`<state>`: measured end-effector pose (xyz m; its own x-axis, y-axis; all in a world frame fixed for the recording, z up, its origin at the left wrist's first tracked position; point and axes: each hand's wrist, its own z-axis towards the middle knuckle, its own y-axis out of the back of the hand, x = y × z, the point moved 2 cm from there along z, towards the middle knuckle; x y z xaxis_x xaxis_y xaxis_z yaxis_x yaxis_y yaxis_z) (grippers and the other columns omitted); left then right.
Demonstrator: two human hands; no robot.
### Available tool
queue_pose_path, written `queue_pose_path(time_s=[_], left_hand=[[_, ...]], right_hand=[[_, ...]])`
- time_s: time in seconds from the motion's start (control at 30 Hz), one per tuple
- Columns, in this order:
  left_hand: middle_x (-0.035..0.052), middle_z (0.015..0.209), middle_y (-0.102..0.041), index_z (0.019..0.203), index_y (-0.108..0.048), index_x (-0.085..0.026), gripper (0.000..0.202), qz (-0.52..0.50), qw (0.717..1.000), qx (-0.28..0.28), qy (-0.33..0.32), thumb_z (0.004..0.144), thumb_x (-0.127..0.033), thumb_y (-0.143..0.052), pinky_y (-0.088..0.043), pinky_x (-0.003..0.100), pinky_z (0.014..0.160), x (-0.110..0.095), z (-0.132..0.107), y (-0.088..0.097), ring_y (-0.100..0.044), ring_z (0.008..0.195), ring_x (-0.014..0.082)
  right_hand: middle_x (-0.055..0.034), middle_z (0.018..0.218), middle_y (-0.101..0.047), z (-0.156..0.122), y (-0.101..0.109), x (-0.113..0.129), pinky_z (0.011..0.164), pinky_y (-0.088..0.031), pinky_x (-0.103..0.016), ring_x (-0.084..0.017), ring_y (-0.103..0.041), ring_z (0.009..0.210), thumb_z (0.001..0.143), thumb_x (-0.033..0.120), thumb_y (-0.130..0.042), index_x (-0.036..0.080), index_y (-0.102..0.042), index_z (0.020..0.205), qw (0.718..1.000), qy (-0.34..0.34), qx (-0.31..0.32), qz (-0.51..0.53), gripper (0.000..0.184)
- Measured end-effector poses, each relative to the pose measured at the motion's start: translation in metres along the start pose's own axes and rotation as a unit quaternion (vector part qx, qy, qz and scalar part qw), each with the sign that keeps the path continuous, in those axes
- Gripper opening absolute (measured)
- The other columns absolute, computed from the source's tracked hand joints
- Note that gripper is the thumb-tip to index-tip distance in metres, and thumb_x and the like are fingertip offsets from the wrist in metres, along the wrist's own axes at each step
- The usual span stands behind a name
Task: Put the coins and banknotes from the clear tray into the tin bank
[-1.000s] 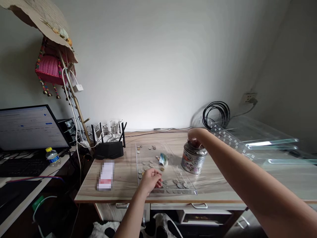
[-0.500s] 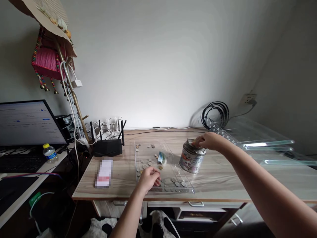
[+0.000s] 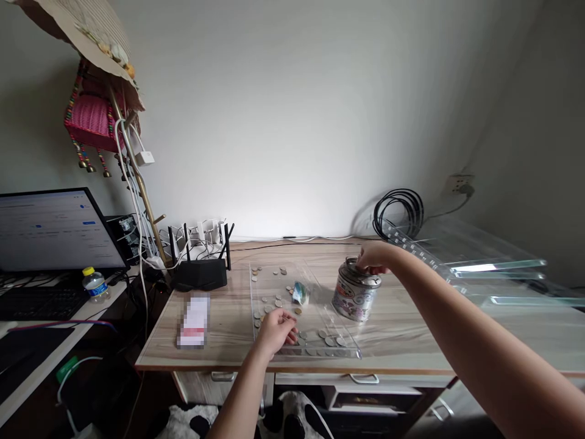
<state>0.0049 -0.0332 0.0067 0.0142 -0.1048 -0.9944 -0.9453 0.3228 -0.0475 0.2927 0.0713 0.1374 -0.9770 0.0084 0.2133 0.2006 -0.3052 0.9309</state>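
Observation:
A clear plastic tray (image 3: 265, 274) lies on the wooden desk with several coins (image 3: 325, 336) scattered in it and a small folded banknote (image 3: 300, 293). My left hand (image 3: 275, 331) rests on the tray's near part, fingers curled over coins; what it holds is hidden. To the right of the tray stands a patterned metal tin (image 3: 354, 296). My right hand (image 3: 375, 257) hovers over the tin's top, fingertips pinched together at the lid.
A black router (image 3: 200, 273) and a blurred card (image 3: 194, 321) lie left of the tray. A monitor (image 3: 55, 230) and a water bottle (image 3: 94, 285) stand at far left. Clear acrylic sheets (image 3: 475, 262) and a coiled cable (image 3: 398, 210) are at back right.
My right hand shifted slightly around the tin's top, from above it to its right edge and back over the lid. My left hand stayed on the tray's coins.

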Motion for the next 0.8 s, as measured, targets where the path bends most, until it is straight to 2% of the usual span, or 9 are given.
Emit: queue_pose_path(time_s=[0.07, 0.1, 0.17, 0.23, 0.3, 0.37, 0.47, 0.63, 0.8], left_hand=[[-0.0001, 0.061, -0.056, 0.074, -0.052, -0.015, 0.015, -0.007, 1.000, -0.003, 0.000, 0.070, -0.029, -0.053, -0.039, 0.018, 0.043, 0.002, 0.001, 0.000, -0.052, 0.045, 0.0073], [-0.0004, 0.061, -0.056, 0.073, -0.051, -0.015, 0.015, -0.009, 1.000, -0.004, 0.000, 0.069, -0.029, -0.053, -0.039, 0.018, 0.043, 0.002, 0.001, 0.000, -0.051, 0.044, 0.0072], [-0.0007, 0.060, -0.055, 0.073, -0.051, -0.015, 0.014, -0.006, 1.000, -0.007, -0.003, 0.069, -0.028, -0.053, -0.039, 0.018, 0.042, 0.002, 0.002, -0.001, -0.052, 0.044, 0.0072], [-0.0008, 0.059, -0.055, 0.073, -0.051, -0.014, 0.013, 0.002, 1.000, -0.009, -0.005, 0.069, -0.027, -0.052, -0.039, 0.018, 0.041, 0.003, 0.002, -0.001, -0.052, 0.044, 0.0073], [-0.0009, 0.058, -0.054, 0.073, -0.051, -0.014, 0.013, 0.006, 1.000, -0.010, -0.004, 0.069, -0.027, -0.051, -0.039, 0.017, 0.041, 0.003, 0.003, -0.002, -0.052, 0.044, 0.0072], [-0.0011, 0.058, -0.054, 0.073, -0.050, -0.014, 0.014, 0.008, 1.000, -0.009, -0.001, 0.069, -0.028, -0.051, -0.039, 0.017, 0.041, 0.005, 0.004, -0.001, -0.051, 0.043, 0.0068], [-0.0010, 0.059, -0.054, 0.073, -0.051, -0.014, 0.017, 0.007, 1.000, -0.008, -0.003, 0.069, -0.030, -0.052, -0.039, 0.017, 0.041, 0.008, 0.005, -0.001, -0.051, 0.043, 0.0064], [-0.0006, 0.059, -0.054, 0.073, -0.051, -0.014, 0.016, -0.003, 1.000, -0.005, -0.011, 0.069, -0.029, -0.051, -0.038, 0.017, 0.040, 0.009, 0.006, -0.001, -0.051, 0.043, 0.0067], [-0.0003, 0.058, -0.054, 0.072, -0.050, -0.014, 0.013, -0.001, 1.000, -0.007, -0.008, 0.070, -0.027, -0.050, -0.038, 0.017, 0.040, 0.005, 0.003, -0.001, -0.051, 0.043, 0.0069]], right_hand=[[-0.0083, 0.053, -0.059, -0.019, 0.011, 0.006, 0.047, -0.038, -0.028, -0.019, -0.054, 0.051, 0.060, 0.030, -0.060, 0.015, -0.063, 0.053, 0.999, -0.010, 0.017, -0.027, 0.017], [-0.0090, 0.062, -0.062, -0.031, 0.015, 0.010, 0.050, -0.039, -0.029, -0.020, -0.056, 0.057, 0.065, 0.034, -0.055, 0.016, -0.066, 0.063, 0.999, -0.010, -0.016, -0.038, 0.021], [-0.0106, 0.082, -0.064, -0.058, 0.015, 0.019, 0.060, -0.042, -0.032, -0.023, -0.058, 0.074, 0.076, 0.040, -0.042, 0.017, -0.065, 0.084, 0.986, 0.011, -0.156, -0.048, 0.033], [-0.0121, 0.097, -0.062, -0.080, 0.001, 0.025, 0.072, -0.041, -0.036, -0.024, -0.055, 0.087, 0.082, 0.041, -0.031, 0.016, -0.059, 0.101, 0.970, 0.053, -0.231, -0.054, 0.042], [-0.0118, 0.100, -0.061, -0.092, -0.019, 0.024, 0.080, -0.037, -0.041, -0.024, -0.055, 0.088, 0.084, 0.041, -0.027, 0.015, -0.051, 0.113, 0.970, 0.094, -0.216, -0.053, 0.046], [-0.0107, 0.098, -0.062, -0.094, -0.029, 0.018, 0.081, -0.036, -0.042, -0.023, -0.056, 0.085, 0.085, 0.041, -0.024, 0.015, -0.044, 0.120, 0.973, 0.095, -0.211, -0.028, 0.048], [-0.0116, 0.098, -0.061, -0.091, -0.027, 0.007, 0.081, -0.035, -0.038, -0.023, -0.052, 0.093, 0.086, 0.039, -0.020, 0.014, -0.038, 0.125, 0.961, 0.052, -0.271, 0.017, 0.050], [-0.0105, 0.089, -0.062, -0.081, -0.026, 0.009, 0.081, -0.031, -0.040, -0.024, -0.052, 0.089, 0.085, 0.039, -0.018, 0.015, -0.047, 0.116, 0.979, 0.054, -0.198, -0.018, 0.048], [-0.0104, 0.079, -0.062, -0.084, -0.021, 0.013, 0.077, -0.033, -0.038, -0.024, -0.053, 0.082, 0.085, 0.037, -0.019, 0.013, -0.047, 0.115, 0.979, 0.013, -0.204, -0.008, 0.047]])
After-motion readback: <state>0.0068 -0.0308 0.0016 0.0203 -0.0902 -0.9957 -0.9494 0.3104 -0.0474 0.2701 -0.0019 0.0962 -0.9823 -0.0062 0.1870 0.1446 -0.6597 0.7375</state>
